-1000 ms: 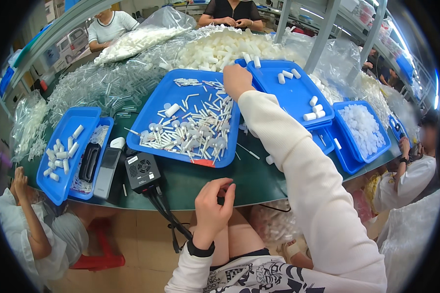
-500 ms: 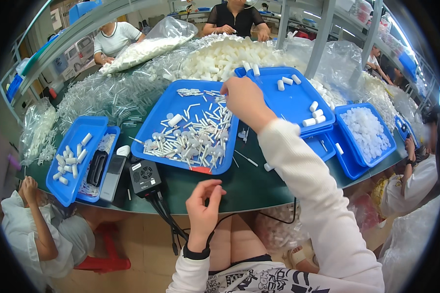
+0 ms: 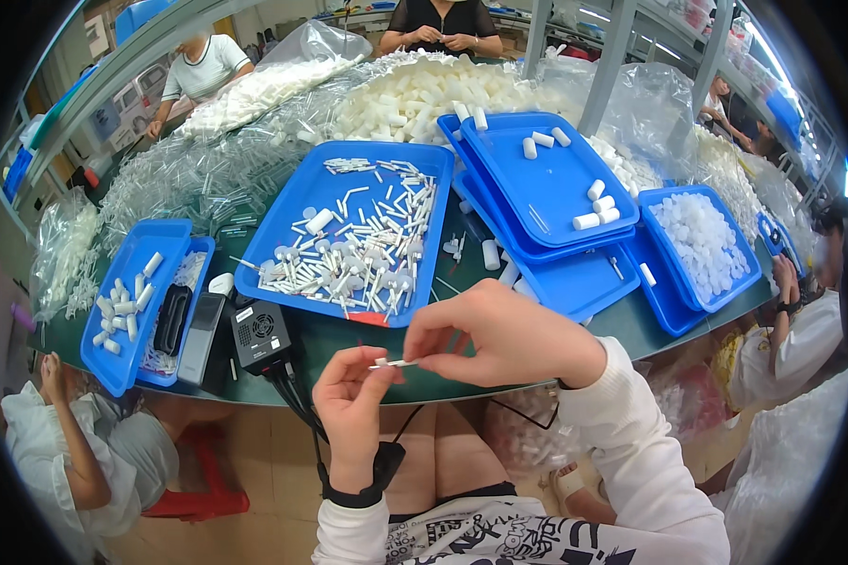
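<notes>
Above the table's front edge, my left hand (image 3: 349, 400) and my right hand (image 3: 509, 334) meet, fingertips almost touching. A thin white plastic stick (image 3: 396, 363) lies between them, with a wider white bit at its left end. My left thumb and fingers pinch that end; my right thumb and forefinger grip the other. Just beyond my hands is a large blue tray (image 3: 297, 202) of loose white sticks (image 3: 386, 245), some with round translucent discs. To its right, stacked blue trays (image 3: 528, 202) carry several white cylinders (image 3: 586, 221) on top.
Left of the big tray stand a black box (image 3: 262, 334) with cables and a smaller blue tray (image 3: 113, 363) of white cylinders. A blue tray of translucent white pieces (image 3: 702, 245) is at right. Behind rises a heap of white cylinders (image 3: 424, 99). Other people (image 3: 443, 28) sit around.
My right hand has come back from the big tray's far right edge to my left hand, now pinching a thin white stick. My left hand has shifted slightly left and closed on its end.
</notes>
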### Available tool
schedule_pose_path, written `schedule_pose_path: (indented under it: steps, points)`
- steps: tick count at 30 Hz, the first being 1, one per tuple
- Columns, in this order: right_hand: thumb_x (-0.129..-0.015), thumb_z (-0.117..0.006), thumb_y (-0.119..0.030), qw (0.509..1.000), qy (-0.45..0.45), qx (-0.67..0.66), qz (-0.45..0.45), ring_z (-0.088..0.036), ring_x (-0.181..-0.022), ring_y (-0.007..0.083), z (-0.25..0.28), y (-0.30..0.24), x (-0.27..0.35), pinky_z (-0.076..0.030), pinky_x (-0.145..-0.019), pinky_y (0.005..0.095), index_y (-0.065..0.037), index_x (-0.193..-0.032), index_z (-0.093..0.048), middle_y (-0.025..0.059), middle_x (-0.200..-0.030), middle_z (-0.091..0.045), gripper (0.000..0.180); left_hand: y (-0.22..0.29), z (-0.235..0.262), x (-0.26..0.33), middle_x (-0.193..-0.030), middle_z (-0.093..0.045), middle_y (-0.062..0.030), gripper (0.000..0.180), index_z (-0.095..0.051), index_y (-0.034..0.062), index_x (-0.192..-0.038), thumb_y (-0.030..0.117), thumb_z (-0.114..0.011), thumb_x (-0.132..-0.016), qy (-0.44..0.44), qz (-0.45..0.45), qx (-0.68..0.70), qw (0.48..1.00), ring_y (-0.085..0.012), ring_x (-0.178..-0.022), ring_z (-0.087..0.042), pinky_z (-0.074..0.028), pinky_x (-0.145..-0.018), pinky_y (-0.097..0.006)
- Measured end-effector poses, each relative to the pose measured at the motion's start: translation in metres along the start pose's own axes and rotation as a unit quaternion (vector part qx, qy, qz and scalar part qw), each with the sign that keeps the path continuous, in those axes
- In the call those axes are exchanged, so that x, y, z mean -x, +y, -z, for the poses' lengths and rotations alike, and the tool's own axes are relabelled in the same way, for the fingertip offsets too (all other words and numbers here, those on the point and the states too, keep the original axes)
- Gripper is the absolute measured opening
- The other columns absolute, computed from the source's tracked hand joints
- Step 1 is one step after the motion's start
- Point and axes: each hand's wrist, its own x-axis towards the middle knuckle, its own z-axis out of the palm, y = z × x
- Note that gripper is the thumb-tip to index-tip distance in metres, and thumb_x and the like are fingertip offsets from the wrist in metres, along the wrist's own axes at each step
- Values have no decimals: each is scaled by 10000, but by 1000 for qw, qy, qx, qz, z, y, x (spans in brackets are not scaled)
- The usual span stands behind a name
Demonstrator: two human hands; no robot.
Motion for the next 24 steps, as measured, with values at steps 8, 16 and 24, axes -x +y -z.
schedule_pose_path:
  steps: [8,16,24]
  points:
    - [-817,-641,-238,987,-43,139,-73,-633,-729,152,39,24,-80,-497,-683,289,-52,-961,-666,89,-811,-673,236,-2,18,-1,-853,-603,-65,188,-575,-13,-1048,130,-562,-927,83,-19,115,990,-166,-810,-574,-468,-758,-304]
    - [-693,-572,-50,930,25,333,-156,-636,-934,374,32,132,-168,-513,-812,406,36,-908,-677,267,-935,-645,254,14,14,2,-959,-601,-91,249,-566,-22,-1076,190,-525,-951,146,-31,107,983,-189,-883,-572,-472,-826,-330]
    - [-715,-616,-97,898,135,389,-157,-632,-897,298,34,126,-168,-503,-782,362,-99,-881,-679,132,-911,-666,178,13,24,1,-969,-605,-108,283,-544,-65,-1135,153,-488,-964,132,-37,102,985,-200,-891,-600,-499,-856,-374]
